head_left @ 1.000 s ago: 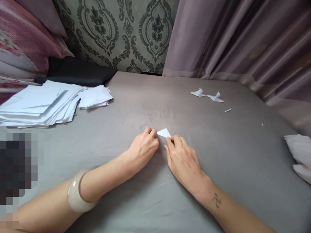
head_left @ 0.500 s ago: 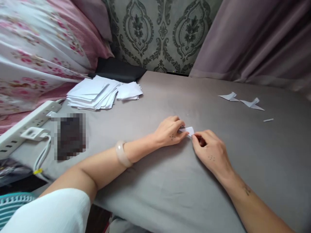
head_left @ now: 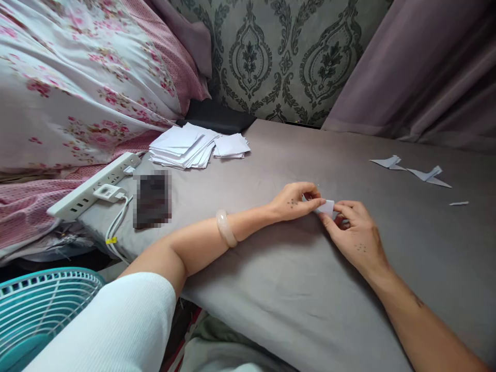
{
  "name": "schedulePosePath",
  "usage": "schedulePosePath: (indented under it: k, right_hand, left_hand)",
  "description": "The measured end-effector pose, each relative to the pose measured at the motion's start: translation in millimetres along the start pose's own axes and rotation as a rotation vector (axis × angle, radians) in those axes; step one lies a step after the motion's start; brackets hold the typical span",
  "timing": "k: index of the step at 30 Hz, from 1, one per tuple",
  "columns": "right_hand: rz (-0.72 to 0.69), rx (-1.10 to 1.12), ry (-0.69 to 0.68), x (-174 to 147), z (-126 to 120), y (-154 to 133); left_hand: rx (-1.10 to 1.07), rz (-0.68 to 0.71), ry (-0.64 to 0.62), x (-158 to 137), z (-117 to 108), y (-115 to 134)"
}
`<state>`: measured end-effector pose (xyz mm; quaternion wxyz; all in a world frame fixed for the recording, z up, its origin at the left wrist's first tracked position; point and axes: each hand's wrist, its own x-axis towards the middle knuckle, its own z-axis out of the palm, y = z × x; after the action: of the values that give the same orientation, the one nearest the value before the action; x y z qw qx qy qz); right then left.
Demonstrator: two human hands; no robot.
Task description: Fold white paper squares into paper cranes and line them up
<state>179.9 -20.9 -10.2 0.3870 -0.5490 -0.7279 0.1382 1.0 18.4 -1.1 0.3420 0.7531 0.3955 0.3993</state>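
A small folded piece of white paper (head_left: 327, 207) is between my hands, over the grey cloth-covered surface (head_left: 294, 289). My left hand (head_left: 297, 202) pinches its left part, thumb along the near side and fingers curled behind. At its right edge, my right hand (head_left: 354, 227) is closed, thumb and index finger on the paper. My fingers cover both ends of the piece. To the right lie two folded white paper figures (head_left: 388, 163) with pointed ends, almost touching each other. Nearer me is a thin white paper strip (head_left: 459, 203).
A large stack of white paper sheets (head_left: 180, 147) and a smaller stack (head_left: 231, 146) lie at the back left. Nearby are a white power strip (head_left: 93, 188) with cables and a pixelated dark object (head_left: 152, 200). A teal fan (head_left: 46, 310) stands at lower left, by my arm.
The view has swung left, so everything appears shifted right and more of the fan shows. Both hands stay on the small paper; its visible part now looks squarer, and my right fingers sit higher on its edge.
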Motion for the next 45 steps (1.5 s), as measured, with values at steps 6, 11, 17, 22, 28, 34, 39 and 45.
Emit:
schedulePosePath:
  k: [6, 11, 17, 22, 28, 34, 39, 45]
  right_hand:
    - [0.252, 0.374, -0.011, 2.7, 1.4, -14.7]
    - [0.293, 0.695, -0.066, 6.2, -0.5, -13.4]
    - [0.288, 0.914, -0.14, 6.3, -4.1, -11.9]
    - [0.3, 0.935, -0.149, 6.1, -2.9, -14.4]
    - [0.294, 0.874, -0.146, 5.8, -5.3, -17.0]
    - [0.29, 0.878, -0.149, 6.7, -6.7, -17.5]
    - [0.277, 0.778, -0.123, 5.3, -6.5, -15.0]
    - [0.157, 0.582, -0.087, 0.5, 0.3, -12.5]
  left_hand:
    - [-0.39, -0.174, 0.007, -1.4, 1.2, 2.7]
    - [-0.886, -0.421, -0.038, -1.8, 6.8, 4.3]
    - [-1.105, -0.589, -0.06, 0.8, 7.0, 11.9]
    - [-1.077, -0.585, -0.098, -2.1, 9.3, 13.0]
    - [-1.082, -0.625, -0.167, -3.0, 9.9, 13.6]
    - [-1.058, -0.598, -0.21, -3.0, 8.9, 12.8]
    - [-0.956, -0.578, -0.251, -3.1, 7.9, 15.5]
    - [-0.823, -0.425, -0.231, -7.4, 8.9, 22.3]
